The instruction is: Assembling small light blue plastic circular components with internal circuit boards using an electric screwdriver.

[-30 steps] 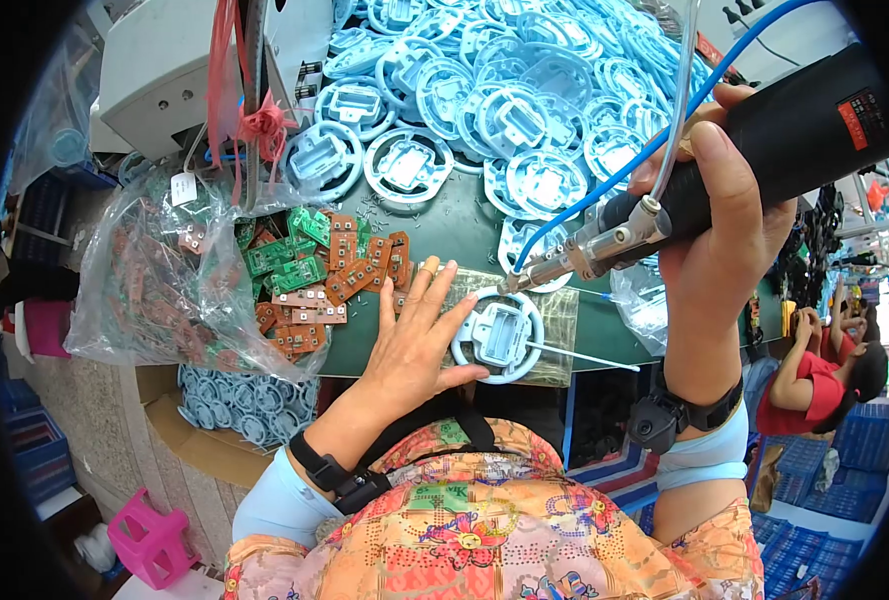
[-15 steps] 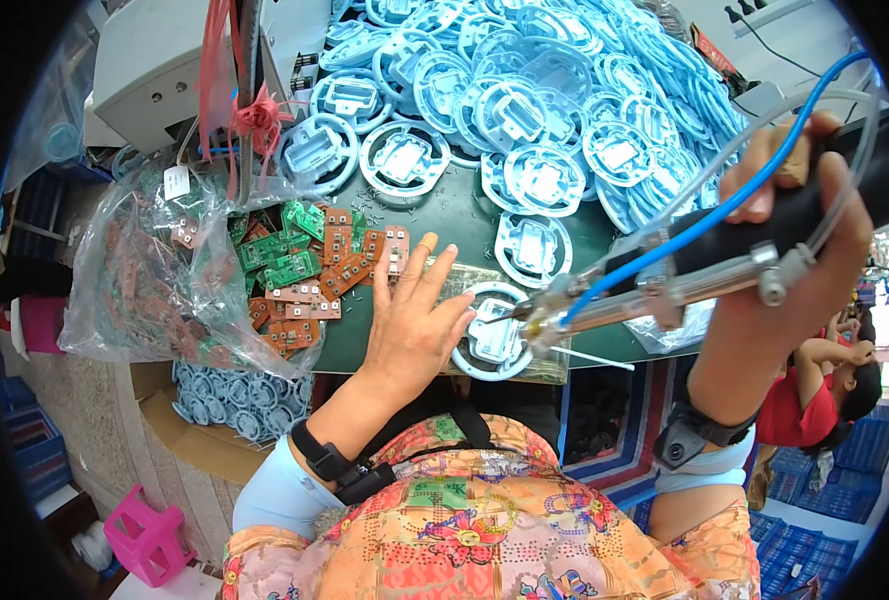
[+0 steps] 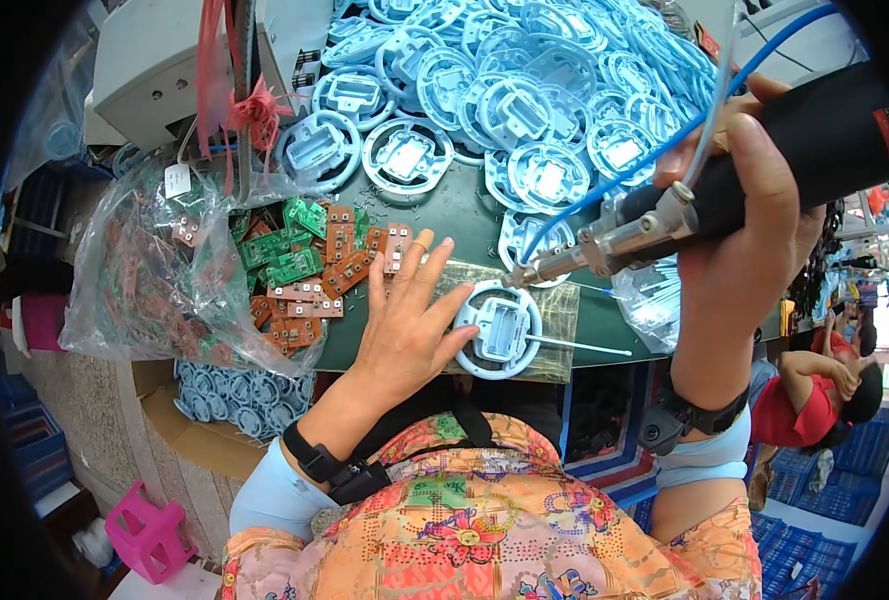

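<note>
A light blue plastic steering-wheel-shaped part [image 3: 500,345] lies near the table's front edge. My left hand [image 3: 410,315] rests flat with fingers spread, its thumb and index fingertip touching the part's left rim. My right hand [image 3: 765,190] is wrapped round a black electric screwdriver [image 3: 805,150] with a metal nose and a blue hose [image 3: 655,150]. The screwdriver's tip is at the part's upper right edge; whether it touches cannot be made out. A thin pale rod [image 3: 590,348] sticks out from the part to the right.
Many similar blue wheel parts [image 3: 525,110] are heaped at the back. Green and brown circuit boards [image 3: 295,268] spill from a clear plastic bag [image 3: 145,270] on the left. Small screws [image 3: 465,205] lie scattered on the green table. A bag of pale rods [image 3: 655,305] is at right.
The screwdriver has swung up and away from the wheel's middle, with its tip now at the upper right edge, uncovering the part's recess. My left hand has hardly moved.
</note>
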Available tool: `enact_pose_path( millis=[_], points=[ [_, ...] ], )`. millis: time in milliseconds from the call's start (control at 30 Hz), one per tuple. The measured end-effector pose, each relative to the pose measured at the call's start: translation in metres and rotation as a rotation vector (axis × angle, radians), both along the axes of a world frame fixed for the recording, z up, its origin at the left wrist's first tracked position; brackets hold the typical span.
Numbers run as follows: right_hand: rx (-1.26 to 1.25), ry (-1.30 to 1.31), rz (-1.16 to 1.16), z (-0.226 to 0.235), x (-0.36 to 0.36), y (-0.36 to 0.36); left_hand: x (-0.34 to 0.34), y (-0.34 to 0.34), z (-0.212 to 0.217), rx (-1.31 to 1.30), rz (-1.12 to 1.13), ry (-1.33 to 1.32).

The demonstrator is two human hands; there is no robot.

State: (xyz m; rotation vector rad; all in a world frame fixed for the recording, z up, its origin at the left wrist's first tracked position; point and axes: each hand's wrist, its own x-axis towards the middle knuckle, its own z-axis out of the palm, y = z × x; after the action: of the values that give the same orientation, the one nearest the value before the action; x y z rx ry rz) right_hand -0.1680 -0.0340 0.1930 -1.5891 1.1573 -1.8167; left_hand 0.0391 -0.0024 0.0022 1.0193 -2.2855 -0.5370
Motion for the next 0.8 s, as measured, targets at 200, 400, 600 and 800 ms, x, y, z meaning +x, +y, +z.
enact_pose_path(
  millis=[200, 400, 600, 800],
  points=[
    [0.002, 0.017, -0.001, -0.006, 0.004, -0.004, -0.001, 0.0, 0.0, 0.033, -0.028, 0.007],
    [0.03, 0.036, -0.013, 0.001, -0.003, -0.001, -0.015, -0.013, 0.002, -0.055, -0.01, 0.066],
    [0.079, -0.08, 0.035, 0.008, -0.009, 0.006, -0.029, -0.024, -0.002, -0.021, -0.001, 0.133],
    [0.07, -0.052, 0.036, 0.009, -0.009, 0.008, -0.04, -0.027, -0.001, -0.019, 0.004, 0.198]
  ],
)
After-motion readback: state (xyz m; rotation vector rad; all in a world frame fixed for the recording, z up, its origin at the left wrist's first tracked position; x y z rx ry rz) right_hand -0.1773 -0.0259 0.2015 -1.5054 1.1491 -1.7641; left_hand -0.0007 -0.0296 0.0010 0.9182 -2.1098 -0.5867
